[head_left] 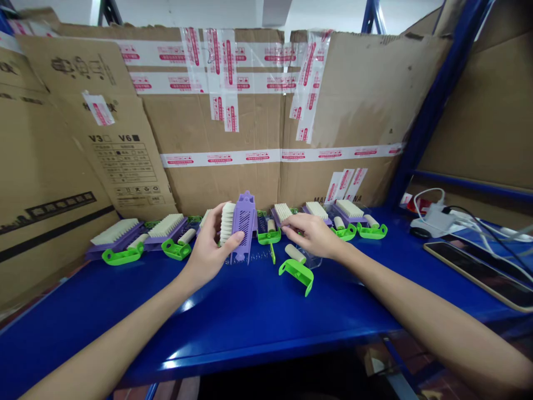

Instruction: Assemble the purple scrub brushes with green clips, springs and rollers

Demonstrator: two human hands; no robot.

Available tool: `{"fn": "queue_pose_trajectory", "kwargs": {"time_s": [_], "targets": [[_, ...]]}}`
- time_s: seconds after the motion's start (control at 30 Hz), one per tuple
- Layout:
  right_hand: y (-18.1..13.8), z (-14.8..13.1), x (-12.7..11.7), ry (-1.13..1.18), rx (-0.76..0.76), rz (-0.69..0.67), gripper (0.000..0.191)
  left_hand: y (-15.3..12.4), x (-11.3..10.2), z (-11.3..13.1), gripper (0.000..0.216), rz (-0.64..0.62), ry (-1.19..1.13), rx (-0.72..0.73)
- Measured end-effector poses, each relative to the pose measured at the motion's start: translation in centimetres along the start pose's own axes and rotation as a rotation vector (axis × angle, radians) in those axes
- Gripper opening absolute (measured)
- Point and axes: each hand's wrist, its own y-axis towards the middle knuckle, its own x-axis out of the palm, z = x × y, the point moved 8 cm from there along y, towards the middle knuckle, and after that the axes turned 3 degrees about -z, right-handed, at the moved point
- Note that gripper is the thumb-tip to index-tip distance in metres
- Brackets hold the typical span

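My left hand (208, 248) grips a purple brush (245, 221) with white bristles, held upright on edge above the table, its slotted back towards me. My right hand (313, 233) reaches over the row of parts beside another white-bristled brush (283, 212). Its fingers are drawn together and point down; whatever is between them is hidden. Below this hand lie a cream roller (295, 253), a loose green handle (297, 271) and a clear container (314, 260), partly covered by the wrist. Small dark pins or screws (259, 255) lie scattered between my hands, near a thin green piece (272, 253).
Purple brushes, such as one at far left (116, 232), line the back of the blue table (250, 322) with green handles (124, 255) and rollers. Taped cardboard (225, 122) stands behind. A phone (478, 272) and white cables (470, 222) lie at right.
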Motion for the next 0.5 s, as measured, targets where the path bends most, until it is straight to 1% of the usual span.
{"fn": "queue_pose_trajectory", "kwargs": {"time_s": [0.03,0.13,0.23,0.3,0.4,0.5], "targets": [[0.0,-0.3,0.0,-0.031,-0.02,-0.005,0.026,0.1,0.2,-0.2,0.066,-0.004,-0.027,-0.012],[0.1,-1.4,0.2,-0.105,-0.083,-0.005,0.031,0.3,1.1,-0.7,0.064,-0.09,-0.169,-0.056],[0.0,-2.9,0.0,-0.088,-0.123,0.068,0.035,0.5,1.8,-0.9,0.065,-0.148,-0.26,-0.098],[0.0,-4.2,-0.2,-0.053,-0.153,0.128,0.032,0.4,2.1,-0.9,0.065,-0.164,-0.291,-0.135],[0.0,-5.6,0.0,-0.026,-0.17,0.138,0.027,0.0,2.6,-0.9,0.067,-0.181,-0.328,-0.183],[0.2,-6.0,0.2,0.038,-0.131,0.138,0.024,-0.6,3.5,-0.6,0.072,-0.238,-0.38,-0.237]]}}
